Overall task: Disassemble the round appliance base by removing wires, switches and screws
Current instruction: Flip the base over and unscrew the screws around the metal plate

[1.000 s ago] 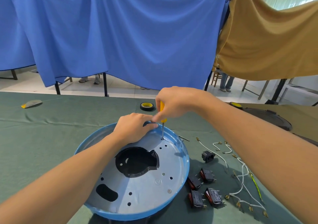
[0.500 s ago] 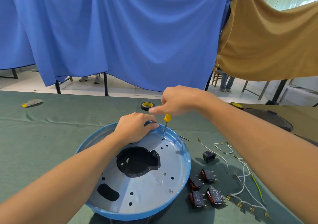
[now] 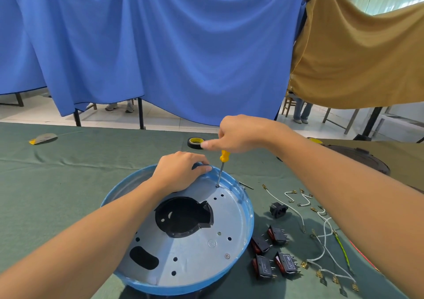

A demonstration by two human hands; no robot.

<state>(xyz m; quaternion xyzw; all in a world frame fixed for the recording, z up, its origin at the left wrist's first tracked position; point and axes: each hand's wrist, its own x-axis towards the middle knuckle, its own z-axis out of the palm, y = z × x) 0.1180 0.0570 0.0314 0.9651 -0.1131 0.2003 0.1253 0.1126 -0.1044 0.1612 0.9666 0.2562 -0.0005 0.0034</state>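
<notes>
The round blue-rimmed base (image 3: 246,225) lies open side up on the green table cloth, its grey metal plate showing holes and a black centre cut-out. My left hand (image 3: 181,172) grips its far rim. A yellow-handled screwdriver (image 3: 223,161) stands with its tip on a screw near the far edge of the plate. My right hand (image 3: 234,135) holds the top of its handle from above, forefinger stretched out left. One screw (image 3: 227,256) sits in the plate near the front right.
Right of the base lie several black rocker switches (image 3: 273,252), a black socket (image 3: 278,209) and loose white wires (image 3: 321,234). A tape roll (image 3: 195,142) lies behind the hands. A dark round lid (image 3: 367,161) sits at the right. Blue and tan cloths hang behind the table.
My right hand has risen up the screwdriver handle, from wrapping it to holding only its top, so more yellow handle shows. My left hand and the base have stayed in place.
</notes>
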